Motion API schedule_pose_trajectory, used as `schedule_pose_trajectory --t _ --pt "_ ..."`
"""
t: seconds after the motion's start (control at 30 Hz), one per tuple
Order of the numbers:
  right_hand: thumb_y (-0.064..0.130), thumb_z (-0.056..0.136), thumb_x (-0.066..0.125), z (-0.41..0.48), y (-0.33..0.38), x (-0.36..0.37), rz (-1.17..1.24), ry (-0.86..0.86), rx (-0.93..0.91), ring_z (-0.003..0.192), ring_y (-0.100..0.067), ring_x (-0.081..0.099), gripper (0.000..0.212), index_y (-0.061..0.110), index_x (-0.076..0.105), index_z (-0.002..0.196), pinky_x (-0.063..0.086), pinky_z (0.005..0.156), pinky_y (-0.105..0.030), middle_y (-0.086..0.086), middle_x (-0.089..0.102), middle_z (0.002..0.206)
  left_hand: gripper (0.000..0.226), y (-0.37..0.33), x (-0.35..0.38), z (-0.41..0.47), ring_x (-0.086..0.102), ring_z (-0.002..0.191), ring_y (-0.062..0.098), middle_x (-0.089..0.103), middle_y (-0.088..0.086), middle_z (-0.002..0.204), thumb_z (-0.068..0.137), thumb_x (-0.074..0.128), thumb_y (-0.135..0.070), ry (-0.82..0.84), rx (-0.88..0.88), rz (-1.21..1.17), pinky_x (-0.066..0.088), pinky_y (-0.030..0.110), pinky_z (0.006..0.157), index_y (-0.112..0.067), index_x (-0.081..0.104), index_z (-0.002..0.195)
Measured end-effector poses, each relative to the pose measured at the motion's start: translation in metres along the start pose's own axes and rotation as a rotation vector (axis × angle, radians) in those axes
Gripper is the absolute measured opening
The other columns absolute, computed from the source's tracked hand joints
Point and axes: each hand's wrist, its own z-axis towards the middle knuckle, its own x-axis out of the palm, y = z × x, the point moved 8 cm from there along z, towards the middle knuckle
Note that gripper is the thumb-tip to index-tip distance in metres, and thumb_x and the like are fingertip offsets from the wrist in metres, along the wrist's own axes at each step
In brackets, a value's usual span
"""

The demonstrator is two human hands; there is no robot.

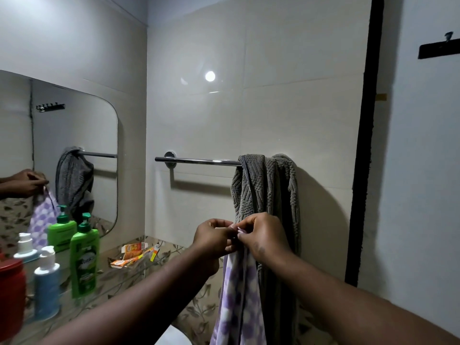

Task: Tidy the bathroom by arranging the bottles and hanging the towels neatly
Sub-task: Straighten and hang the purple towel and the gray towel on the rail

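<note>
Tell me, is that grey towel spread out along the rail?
No. The grey towel hangs bunched at the right end of the rail.

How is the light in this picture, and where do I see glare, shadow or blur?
Head view: dim light overall; a round glare spot shines on the glossy wall tile; the towel bar and grey towel cast shadows on the wall; the bottles at the left edge look blurred and stretched by the wide lens.
</note>
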Motion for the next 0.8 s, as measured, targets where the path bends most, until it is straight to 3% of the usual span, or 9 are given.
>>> schedule_pose_trajectory --t 0.1,0.2,0.33,0.37,0.5,0.6,0.73,0.8 --pt "0.021 0.079 0.079 0.006 0.001 -0.009 0.011 -0.033 0.002 0.075 -0.005 0.073 0.007 0.021 0.082 0.085 0.059 0.074 -0.026 0.004 0.079 0.080 0.005 -0.011 0.003 -0.004 0.068 0.061 0.021 0.070 0.020 0.081 0.091 0.070 0.003 0.051 0.060 0.013 0.058 0.027 0.052 0.001 0.067 0.094" --pt "0.021 0.075 0.085 0.014 -0.005 -0.016 0.095 -0.002 0.074 0.071 -0.002 0.071 0.006 0.023 0.080 0.075 0.053 0.067 -0.019 0.008 0.077 0.074 0.003 -0.021 0.008 -0.005 0.069 0.067 0.019 0.074 0.016 0.082 0.092 0.071 -0.002 0.165 0.182 0.132 0.059 0.031 0.061 -0.003 0.071 0.095" --pt "0.011 0.074 0.086 0.019 -0.012 -0.020 0.223 0.082 0.161 0.069 -0.010 0.070 0.009 0.018 0.079 0.073 0.057 0.073 -0.027 0.002 0.077 0.073 0.008 -0.047 0.016 -0.002 0.062 0.070 0.012 0.070 -0.003 0.081 0.090 0.076 -0.027 0.119 0.545 0.803 0.049 0.031 0.064 -0.019 0.073 0.091" --pt "0.008 0.074 0.085 0.019 -0.013 -0.021 0.270 0.109 0.176 0.069 -0.012 0.070 0.007 0.013 0.081 0.076 0.057 0.074 -0.030 -0.002 0.078 0.074 0.013 -0.046 0.020 -0.001 0.058 0.071 0.015 0.067 -0.002 0.082 0.091 0.075 -0.027 0.173 0.535 0.806 0.047 0.033 0.063 -0.017 0.068 0.089" --pt "0.000 0.084 0.077 0.022 -0.015 -0.027 0.417 0.206 0.230 0.080 -0.022 0.070 0.009 0.000 0.079 0.092 0.059 0.082 -0.035 -0.016 0.078 0.090 0.013 -0.035 0.034 -0.002 0.050 0.071 0.016 0.057 0.002 0.077 0.100 0.063 -0.017 0.460 0.369 0.341 0.038 0.030 0.061 -0.012 0.054 0.093" --pt "-0.004 0.090 0.067 0.022 -0.017 -0.033 0.518 0.226 0.280 0.081 -0.025 0.068 0.011 -0.004 0.075 0.098 0.058 0.084 -0.040 -0.023 0.075 0.094 0.011 -0.039 0.037 -0.010 0.056 0.073 0.012 0.065 0.001 0.083 0.100 0.062 -0.020 0.476 0.461 0.213 0.047 0.024 0.061 -0.015 0.053 0.100" --pt "0.000 0.096 0.060 0.022 -0.019 -0.047 0.573 0.175 0.332 0.077 -0.027 0.067 0.011 0.000 0.072 0.096 0.059 0.073 -0.038 -0.020 0.073 0.089 0.011 -0.037 0.036 -0.018 0.053 0.082 0.021 0.062 0.008 0.090 0.097 0.062 -0.021 0.453 0.506 0.130 0.046 0.034 0.067 -0.017 0.053 0.103" --pt "0.001 0.098 0.057 0.022 -0.020 -0.052 0.562 0.148 0.341 0.074 -0.026 0.065 0.016 0.006 0.070 0.088 0.058 0.073 -0.040 -0.017 0.070 0.085 0.010 -0.027 0.038 -0.021 0.054 0.082 0.020 0.063 0.006 0.090 0.098 0.061 -0.015 0.477 0.474 0.102 0.048 0.031 0.067 -0.015 0.052 0.104"
